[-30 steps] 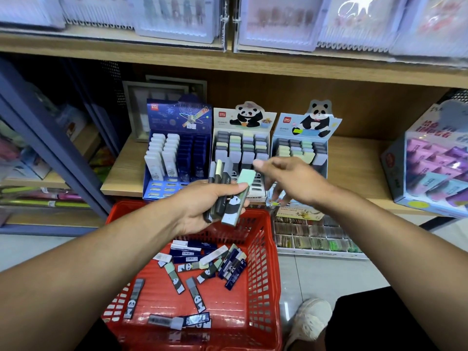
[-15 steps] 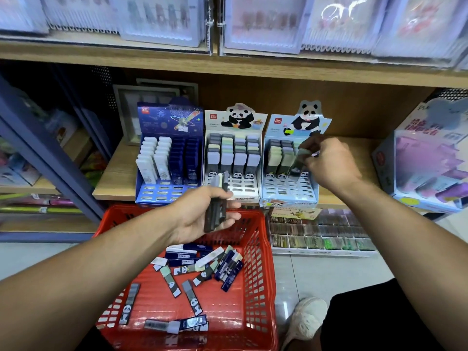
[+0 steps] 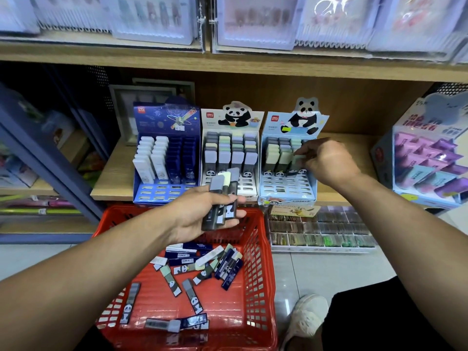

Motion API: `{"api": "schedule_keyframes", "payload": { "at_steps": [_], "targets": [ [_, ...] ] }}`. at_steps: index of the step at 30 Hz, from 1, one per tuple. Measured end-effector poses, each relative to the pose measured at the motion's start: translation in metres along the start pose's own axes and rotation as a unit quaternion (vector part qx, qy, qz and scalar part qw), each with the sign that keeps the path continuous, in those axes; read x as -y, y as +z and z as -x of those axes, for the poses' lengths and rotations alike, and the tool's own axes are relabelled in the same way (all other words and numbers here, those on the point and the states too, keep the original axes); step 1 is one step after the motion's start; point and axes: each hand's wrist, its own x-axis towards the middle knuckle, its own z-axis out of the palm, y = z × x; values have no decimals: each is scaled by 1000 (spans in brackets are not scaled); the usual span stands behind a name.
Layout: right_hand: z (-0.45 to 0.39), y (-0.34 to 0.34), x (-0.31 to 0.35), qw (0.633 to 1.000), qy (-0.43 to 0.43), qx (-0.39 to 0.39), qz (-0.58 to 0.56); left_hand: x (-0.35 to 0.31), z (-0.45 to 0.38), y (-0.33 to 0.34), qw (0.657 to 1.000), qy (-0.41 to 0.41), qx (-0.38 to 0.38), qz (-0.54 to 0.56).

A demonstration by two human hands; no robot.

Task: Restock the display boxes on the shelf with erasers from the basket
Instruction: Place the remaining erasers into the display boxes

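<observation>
Head view, only cam. Left hand [image 3: 202,214] clamped on a small bundle of erasers [image 3: 222,196], held above red basket [image 3: 260,274]; more erasers loose in basket [image 3: 200,264]. Right hand [image 3: 326,160] at light-blue panda display box [image 3: 288,168] on shelf [image 3: 114,173], fingertips pinching a pale green eraser [image 3: 300,158] w/ its lower end at a slot in the third column. Other two boxes, white panda [image 3: 230,153] & dark blue [image 3: 164,158], untouched. Risks, by judgement: eraser entering tilted, jamming or knocking neighbours over; left-hand bundle, loosely fanned, slipping back into basket; wrong colour column.
</observation>
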Motion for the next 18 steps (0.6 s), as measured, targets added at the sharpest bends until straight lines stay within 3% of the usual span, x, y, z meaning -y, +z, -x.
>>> {"api": "schedule_keyframes", "payload": {
  "at_steps": [2,8,14,16,18],
  "targets": [
    [-3,0,1,999,37,-13,21,0,0,0,1000,1,3,2],
    [6,3,23,966,98,43,235,-1,-1,-1,1000,0,16,18],
    [21,11,33,946,44,95,307,-1,-1,-2,1000,4,23,16],
    [28,10,39,955,-2,27,297,-1,-1,-3,1000,7,29,2],
    [40,10,48,986,-66,-5,152,-2,-1,-3,999,9,39,-9]
  ]
}}
